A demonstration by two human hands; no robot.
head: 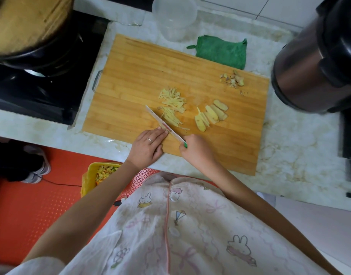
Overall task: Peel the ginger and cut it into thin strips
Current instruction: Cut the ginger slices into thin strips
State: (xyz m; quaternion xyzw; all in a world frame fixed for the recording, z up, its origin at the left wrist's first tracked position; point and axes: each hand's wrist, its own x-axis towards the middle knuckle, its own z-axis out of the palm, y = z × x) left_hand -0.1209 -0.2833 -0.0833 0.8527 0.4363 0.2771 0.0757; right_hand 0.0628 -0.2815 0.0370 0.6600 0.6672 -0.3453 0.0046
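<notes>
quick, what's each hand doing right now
Left hand: open, straight fingers resting against the knife blade.
Right hand: closed round the knife's handle.

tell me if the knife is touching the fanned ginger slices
Apart. The head view shows bare cutting board between the knife and the ginger slices.

no legible text, labels or numbers – cartoon prints only – anywhere in view
</notes>
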